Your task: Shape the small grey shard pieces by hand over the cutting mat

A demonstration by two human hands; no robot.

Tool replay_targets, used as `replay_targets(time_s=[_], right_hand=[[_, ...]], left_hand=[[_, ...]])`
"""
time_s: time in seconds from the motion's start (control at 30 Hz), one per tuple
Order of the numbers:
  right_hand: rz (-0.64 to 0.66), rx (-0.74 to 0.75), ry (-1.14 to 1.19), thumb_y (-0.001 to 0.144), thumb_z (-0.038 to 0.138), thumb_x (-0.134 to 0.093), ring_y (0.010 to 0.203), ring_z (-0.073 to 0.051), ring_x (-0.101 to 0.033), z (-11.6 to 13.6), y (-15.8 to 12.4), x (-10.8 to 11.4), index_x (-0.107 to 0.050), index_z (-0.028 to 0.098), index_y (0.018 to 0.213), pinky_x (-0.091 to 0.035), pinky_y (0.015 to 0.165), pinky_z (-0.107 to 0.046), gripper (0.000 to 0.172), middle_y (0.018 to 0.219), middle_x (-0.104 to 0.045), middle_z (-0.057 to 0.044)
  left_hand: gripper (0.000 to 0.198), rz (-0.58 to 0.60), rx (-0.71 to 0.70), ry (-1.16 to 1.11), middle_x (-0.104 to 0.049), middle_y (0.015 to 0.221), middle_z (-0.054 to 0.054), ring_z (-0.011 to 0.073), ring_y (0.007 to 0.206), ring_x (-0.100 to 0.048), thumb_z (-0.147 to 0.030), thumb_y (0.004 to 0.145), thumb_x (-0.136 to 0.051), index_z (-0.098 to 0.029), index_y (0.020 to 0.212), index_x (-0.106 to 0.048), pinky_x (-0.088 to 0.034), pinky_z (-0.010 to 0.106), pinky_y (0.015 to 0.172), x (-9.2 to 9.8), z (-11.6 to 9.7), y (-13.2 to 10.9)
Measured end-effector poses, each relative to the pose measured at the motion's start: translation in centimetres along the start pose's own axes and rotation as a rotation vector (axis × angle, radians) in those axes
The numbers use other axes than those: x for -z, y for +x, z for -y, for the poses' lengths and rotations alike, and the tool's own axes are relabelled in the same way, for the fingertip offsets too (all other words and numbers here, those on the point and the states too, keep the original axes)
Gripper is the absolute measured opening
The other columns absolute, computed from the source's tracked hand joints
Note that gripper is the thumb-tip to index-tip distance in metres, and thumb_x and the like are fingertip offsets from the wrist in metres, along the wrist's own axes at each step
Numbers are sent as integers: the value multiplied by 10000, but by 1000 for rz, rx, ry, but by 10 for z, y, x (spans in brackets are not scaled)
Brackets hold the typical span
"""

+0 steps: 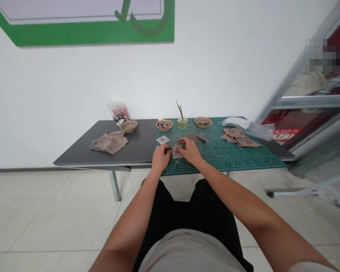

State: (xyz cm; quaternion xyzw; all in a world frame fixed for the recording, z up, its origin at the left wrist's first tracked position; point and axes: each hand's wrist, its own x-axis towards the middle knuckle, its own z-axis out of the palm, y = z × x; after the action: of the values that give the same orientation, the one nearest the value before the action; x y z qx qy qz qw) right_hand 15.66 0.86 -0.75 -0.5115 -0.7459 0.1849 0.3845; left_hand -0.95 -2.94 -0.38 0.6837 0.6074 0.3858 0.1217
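Observation:
A small grey square piece (pixel 176 153), thin like paper or cloth, lies on the green cutting mat (pixel 221 158) between my two hands. My left hand (pixel 160 158) is closed at its left edge, with thumb and forefinger bent around it. From the right, my right hand (pixel 190 152) rests its thumb on the piece, its other fingers curled over the far side. Something dark shows by the left fingertips, too small to name. Just beyond my left hand lies a pale square with a grey middle (pixel 163 139). A brown flat piece (pixel 193 138) is partly behind my right hand.
Along the back stand a bowl of small pieces (pixel 164 125), a glass jar with thin sticks (pixel 182 122) and another bowl (pixel 203 122). At left are a bowl (pixel 128 126), a clear tub (pixel 119 113) and a brown cloth (pixel 110 142). A second cloth (pixel 239 137) and plastic bags (pixel 255 128) lie right.

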Motion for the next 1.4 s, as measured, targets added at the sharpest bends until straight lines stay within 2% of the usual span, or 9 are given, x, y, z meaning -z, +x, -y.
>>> replay_targets(time_s=[0.13, 0.37, 0.57, 0.77, 0.93, 1.07, 1.23, 1.33, 1.4], right_hand=[[48, 6, -267, 775, 479, -712, 1218, -351, -503, -2, 1, -2, -573, 128, 1254, -387, 1014, -501, 610, 1256, -625, -189], [148, 36, -127, 777, 264, -728, 1073, -240, -611, -1, 7, 0, -557, 148, 1268, -403, 1005, -412, 533, 1124, -690, -109], [102, -188, -276, 714, 322, -792, 1074, -309, -630, 11, 9, 6, -536, 63, 1225, -466, 916, -401, 627, 1145, -637, -235], [142, -319, -115, 659, 212, -809, 909, -242, -676, 15, 19, 12, -591, 116, 1083, -496, 802, -320, 486, 940, -711, -121], [-1, -197, 112, 741, 226, -680, 758, -171, -657, 17, 27, 33, -627, 152, 987, -495, 711, -273, 263, 853, -716, -44], [-59, -87, -86, 760, 217, -603, 777, -189, -643, 21, 26, 50, -667, 164, 933, -483, 754, -296, 192, 840, -709, -50], [80, -137, -234, 749, 183, -644, 863, -232, -661, 15, 19, 48, -638, 142, 1120, -480, 795, -315, 374, 922, -724, -105], [23, -148, -247, 795, 219, -624, 904, -238, -669, 13, 15, 48, -670, 161, 1033, -481, 810, -320, 249, 975, -728, -113], [7, -119, -247, 795, 239, -638, 922, -239, -671, 13, 14, 51, -670, 173, 1047, -481, 820, -322, 262, 998, -729, -103]], left_hand=[[87, -53, 75, -102, -685, 845, 26, 182, 821, -610, -258, 822, -599, -199, 856, -653, -467, 306, 786, 3, -1, -2], [165, -84, 118, -160, -634, 730, -4, 151, 702, -573, -335, 851, -561, -194, 852, -646, -444, 270, 712, 5, 0, -2], [142, -122, 128, -228, -674, 802, 6, 150, 741, -602, -291, 820, -574, -188, 893, -641, -460, 265, 740, 1, 4, -1], [189, -108, 131, -256, -693, 810, 5, 150, 742, -621, -274, 810, -581, -192, 960, -662, -472, 269, 754, 1, 4, -1], [250, -113, 137, -197, -696, 837, 22, 159, 760, -617, -243, 802, -556, -184, 1010, -681, -472, 279, 769, 2, 2, -1], [247, -108, 146, -176, -668, 757, 6, 154, 707, -594, -250, 775, -575, -190, 977, -704, -459, 270, 730, 0, 2, -1], [251, -130, 159, -172, -652, 711, -7, 145, 675, -585, -261, 745, -611, -200, 967, -711, -444, 257, 701, 0, 1, -2], [242, -138, 156, -164, -645, 705, -13, 143, 679, -592, -258, 741, -616, -207, 961, -701, -445, 254, 703, -1, 1, -2], [237, -137, 163, -164, -651, 717, -11, 144, 686, -599, -261, 743, -616, -206, 959, -696, -450, 257, 711, -1, 1, -2]])
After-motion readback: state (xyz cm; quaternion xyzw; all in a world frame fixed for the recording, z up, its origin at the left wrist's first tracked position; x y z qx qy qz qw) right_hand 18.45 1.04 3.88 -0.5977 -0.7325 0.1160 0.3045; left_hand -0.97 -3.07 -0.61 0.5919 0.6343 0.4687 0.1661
